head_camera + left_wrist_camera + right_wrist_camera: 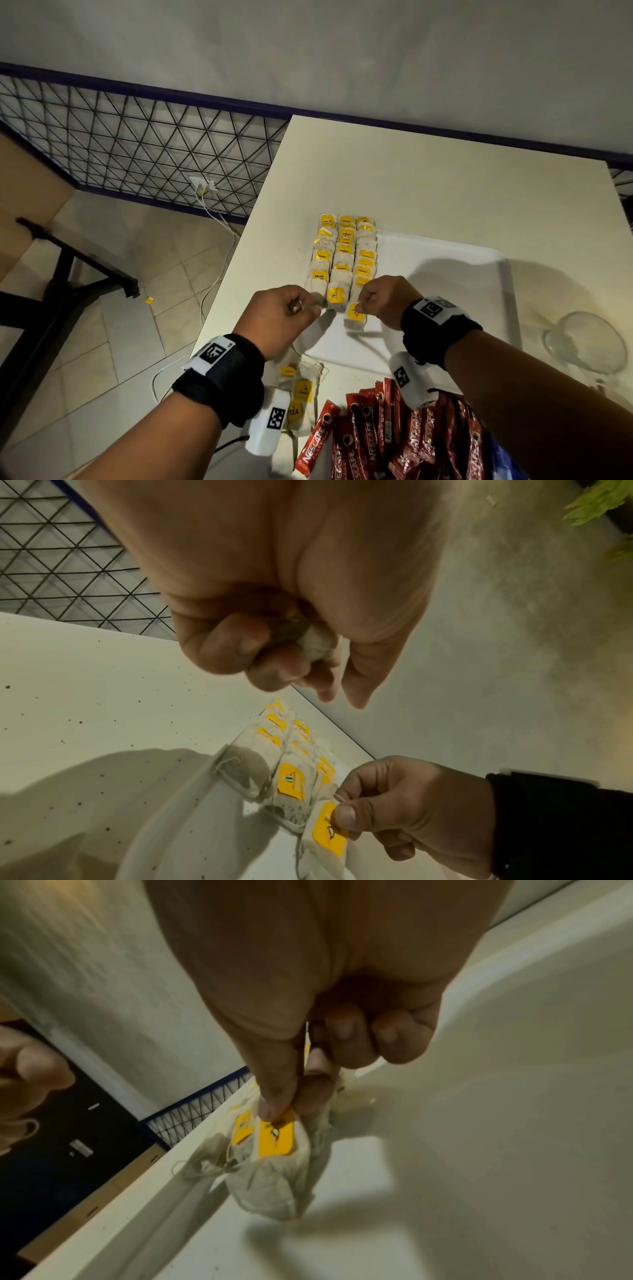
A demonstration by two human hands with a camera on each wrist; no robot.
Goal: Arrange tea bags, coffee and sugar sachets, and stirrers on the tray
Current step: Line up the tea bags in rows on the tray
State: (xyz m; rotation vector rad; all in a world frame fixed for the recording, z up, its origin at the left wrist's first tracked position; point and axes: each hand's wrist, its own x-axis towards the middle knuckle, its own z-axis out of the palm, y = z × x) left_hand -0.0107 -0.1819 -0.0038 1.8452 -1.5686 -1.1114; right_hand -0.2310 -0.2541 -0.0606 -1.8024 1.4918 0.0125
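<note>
Tea bags with yellow tags (346,253) lie in three columns along the left side of the white tray (445,274). My right hand (363,306) pinches the yellow tag (276,1137) of the nearest tea bag (354,317) in the right column between thumb and forefinger; the bag (274,1183) rests on the tray. My left hand (305,306) hovers just left of the columns' near end, its fingers curled round a whitish tea bag (316,642) that is mostly hidden in the fist.
Loose tea bags (298,394) lie by the table's near left edge, under my left wrist. Several red coffee sachets (394,438) are piled in front of the tray. A clear glass vessel (585,342) sits to the tray's right. The table edge drops to the floor on the left.
</note>
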